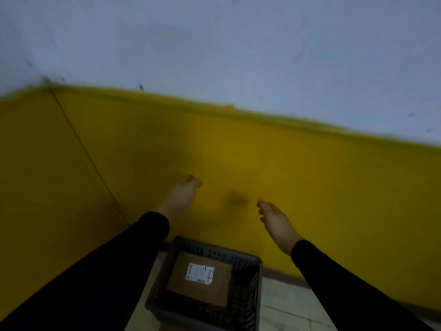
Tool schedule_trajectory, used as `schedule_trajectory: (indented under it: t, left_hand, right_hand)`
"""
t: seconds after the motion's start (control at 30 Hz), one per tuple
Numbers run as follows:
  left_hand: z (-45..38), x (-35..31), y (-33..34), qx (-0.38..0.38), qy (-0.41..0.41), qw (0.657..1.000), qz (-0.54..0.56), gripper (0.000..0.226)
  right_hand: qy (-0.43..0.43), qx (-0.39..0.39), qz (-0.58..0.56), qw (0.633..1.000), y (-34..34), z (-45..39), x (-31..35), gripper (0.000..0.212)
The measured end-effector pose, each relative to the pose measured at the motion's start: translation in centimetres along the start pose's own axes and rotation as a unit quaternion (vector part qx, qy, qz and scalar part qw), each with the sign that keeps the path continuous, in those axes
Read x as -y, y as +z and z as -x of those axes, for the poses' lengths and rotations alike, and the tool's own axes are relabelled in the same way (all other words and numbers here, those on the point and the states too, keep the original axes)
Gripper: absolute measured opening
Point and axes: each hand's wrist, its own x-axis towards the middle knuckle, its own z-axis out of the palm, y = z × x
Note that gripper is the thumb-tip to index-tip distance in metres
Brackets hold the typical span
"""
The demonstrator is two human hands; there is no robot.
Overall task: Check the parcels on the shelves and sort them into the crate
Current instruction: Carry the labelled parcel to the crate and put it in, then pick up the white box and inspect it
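**Both hands free above the crate, one parcel already inside**

The dark plastic crate (248, 278) stands on the tiled floor (286, 304), close to the foot of a wall that is painted yellow (310, 187) in its lower part and pale grey above. Inside the crate lies a brown cardboard parcel (202, 287), flat, with its white shipping label (200, 273) turned upward. I judge this is on purpose, because a label facing up can be read again without lifting the box. There seems to be something darker under the parcel, but the picture is too dim to say what.

The left hand (181, 194) is stretched forward over the far side of the crate. Its fingers look loosely bent at the tips and they hold nothing. The right hand (274, 220) is also held out, a little lower and to the right of the crate, with the fingers relaxed and slightly apart, and it is empty too. Both arms wear black sleeves (107, 271).

The shelves are not visible in this view (the camera looks at the corner of the wall, and the picture is blurred as if the head is turning). So I think the person is between two parcels: one is sorted, and the hands are free for fetching another from the shelves.
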Motion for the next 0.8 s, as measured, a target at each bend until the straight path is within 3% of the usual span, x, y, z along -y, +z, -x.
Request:
schedule_trajectory:
  t: [0.13,0.27,0.4,0.5,0.8]
  left_hand:
    - [6.9,-11.1,-1.8,-0.06,0.1,0.993,0.007,0.041]
    - [13.0,-18.5,-3.4,-0.035,0.194,0.98,-0.003,0.036]
    - [18.9,-24.3,-4.8,-0.016,0.236,0.969,0.068,0.019]
    - [22.6,-27.0,-4.8,0.026,0.253,0.961,0.107,0.015]
    - [31.5,-32.4,-1.4,0.132,0.309,0.934,0.117,0.036]
  right_hand:
    - [-0.086,-0.023,-0.03,0.996,-6.4,6.5,9.5,0.065]
    - [-0.145,-0.056,-0.038,0.987,-10.5,13.0,16.8,0.066]
    - [-0.198,-0.102,-0.046,0.974,-13.3,21.9,22.4,0.067]
    - [-0.217,-0.159,-0.073,0.96,-14.3,28.2,24.1,0.064]
    - [-0.219,-0.294,-0.086,0.926,-17.8,42.9,23.0,0.065]
